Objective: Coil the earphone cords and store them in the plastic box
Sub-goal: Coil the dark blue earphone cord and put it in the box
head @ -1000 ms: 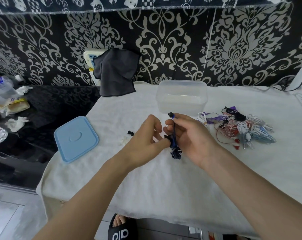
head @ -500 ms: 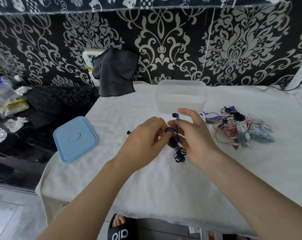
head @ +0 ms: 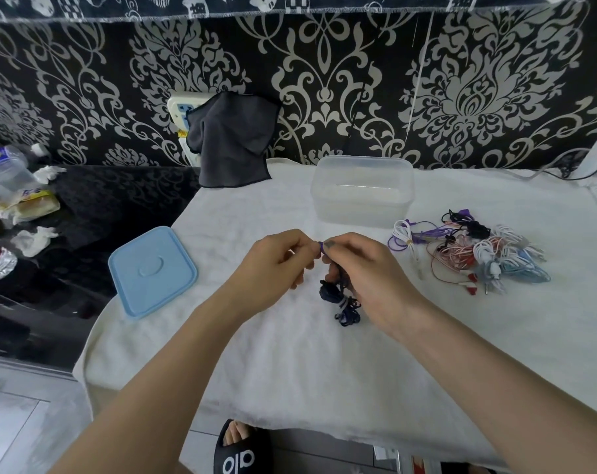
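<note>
A dark blue earphone cord (head: 342, 301) hangs in a loose bundle between my hands over the white cloth. My left hand (head: 276, 265) pinches its upper end at the fingertips. My right hand (head: 365, 278) grips the same cord, its fingertips meeting the left hand's near a blue earbud (head: 321, 247). The clear plastic box (head: 360, 193) stands open and empty just behind my hands. A tangled pile of other earphones (head: 475, 256), white, purple, red, black and light blue, lies to the right of my hands.
The box's light blue lid (head: 151, 271) lies at the left edge of the cloth-covered table (head: 290, 371). A dark cloth (head: 233, 138) hangs on the wall behind. Bottles and wrappers (head: 13, 196) sit on a dark surface at left. A slippered foot (head: 237, 449) shows below the table edge.
My hands have drawn together, fingertips now meeting at the cord's upper end. The earbud that stuck up above my right hand is now pinched between both hands. The bundle hangs lower.
</note>
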A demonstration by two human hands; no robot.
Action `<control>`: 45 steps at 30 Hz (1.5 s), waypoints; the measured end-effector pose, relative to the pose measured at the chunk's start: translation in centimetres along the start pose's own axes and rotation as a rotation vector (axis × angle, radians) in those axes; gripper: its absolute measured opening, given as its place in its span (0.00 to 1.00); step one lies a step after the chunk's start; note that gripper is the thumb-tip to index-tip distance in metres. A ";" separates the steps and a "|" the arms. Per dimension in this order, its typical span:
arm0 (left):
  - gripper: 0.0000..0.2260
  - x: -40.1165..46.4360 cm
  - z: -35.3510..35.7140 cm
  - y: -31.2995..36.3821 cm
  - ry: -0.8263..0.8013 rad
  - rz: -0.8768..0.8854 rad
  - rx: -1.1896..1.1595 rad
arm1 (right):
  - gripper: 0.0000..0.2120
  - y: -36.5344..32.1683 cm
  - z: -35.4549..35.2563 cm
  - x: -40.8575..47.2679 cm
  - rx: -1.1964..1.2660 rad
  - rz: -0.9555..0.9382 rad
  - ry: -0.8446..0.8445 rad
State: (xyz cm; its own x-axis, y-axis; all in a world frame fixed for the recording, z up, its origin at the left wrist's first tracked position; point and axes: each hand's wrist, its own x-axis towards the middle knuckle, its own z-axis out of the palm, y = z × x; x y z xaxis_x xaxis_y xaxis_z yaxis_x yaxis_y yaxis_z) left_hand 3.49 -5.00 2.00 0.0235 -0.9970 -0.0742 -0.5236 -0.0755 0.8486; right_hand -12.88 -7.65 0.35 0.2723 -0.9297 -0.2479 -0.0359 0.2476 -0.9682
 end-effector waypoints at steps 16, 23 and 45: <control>0.07 0.9 -1.2 -4.5 -0.034 -0.006 0.469 | 0.07 0.0 -0.1 0.0 0.205 0.120 -0.076; 0.05 1.1 -0.5 -4.7 -0.010 0.035 0.571 | 0.11 0.1 -0.2 0.2 0.182 0.130 -0.123; 0.07 -0.6 0.3 0.5 0.099 0.188 -0.016 | 0.03 -1.1 -1.0 0.1 0.197 0.021 -0.013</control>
State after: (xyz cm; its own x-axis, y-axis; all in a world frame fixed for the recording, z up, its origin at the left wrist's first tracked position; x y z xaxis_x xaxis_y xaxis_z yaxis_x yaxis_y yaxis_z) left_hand 3.00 -4.44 2.32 0.0107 -0.9905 0.1372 -0.5133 0.1124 0.8508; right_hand -13.80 -8.31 1.37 0.2861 -0.9205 -0.2662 0.1471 0.3167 -0.9370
